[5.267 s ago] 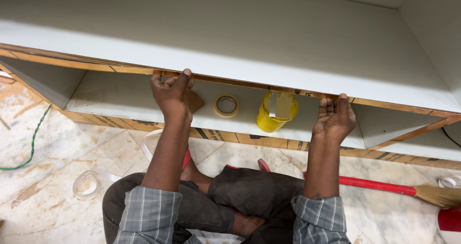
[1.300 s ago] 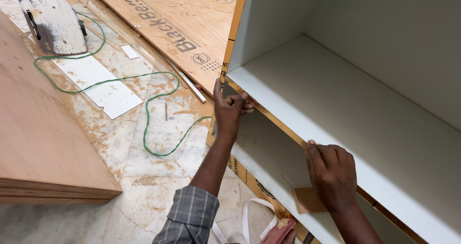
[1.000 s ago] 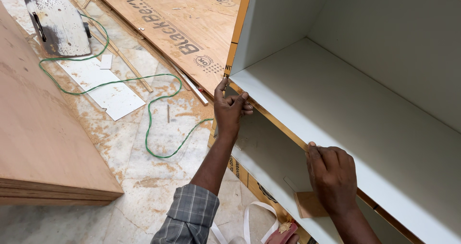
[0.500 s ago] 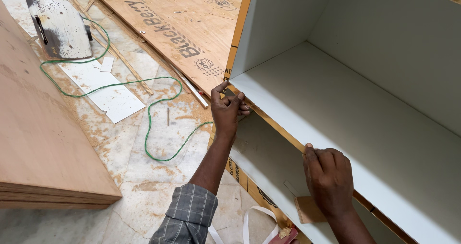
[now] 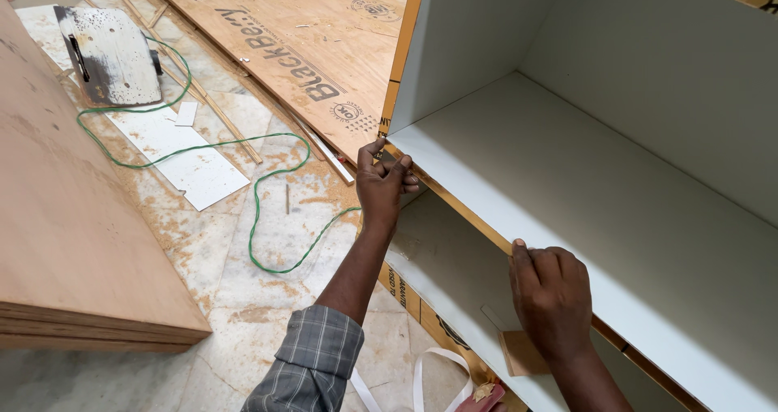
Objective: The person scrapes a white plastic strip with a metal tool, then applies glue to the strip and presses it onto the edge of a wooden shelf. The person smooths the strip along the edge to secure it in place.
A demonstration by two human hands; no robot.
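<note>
Edging strip [image 5: 454, 203] is running along the front edge of the white shelf [image 5: 583, 185], its long axis slanting from the upper-left corner down to the right. I am seeing 2 hands on it: the left hand [image 5: 382, 187] is pinching it at the corner, the right hand [image 5: 551, 297] is pressing fingertips on it lower down, nearer me.

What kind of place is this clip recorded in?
Most likely a carpentry or cabinet-fitting site inside a building. Plywood sheets lie on a dusty marble floor, a power tool with a green cord sits nearby, and both hands press on the front edge of an unfinished white cabinet shelf.
</note>
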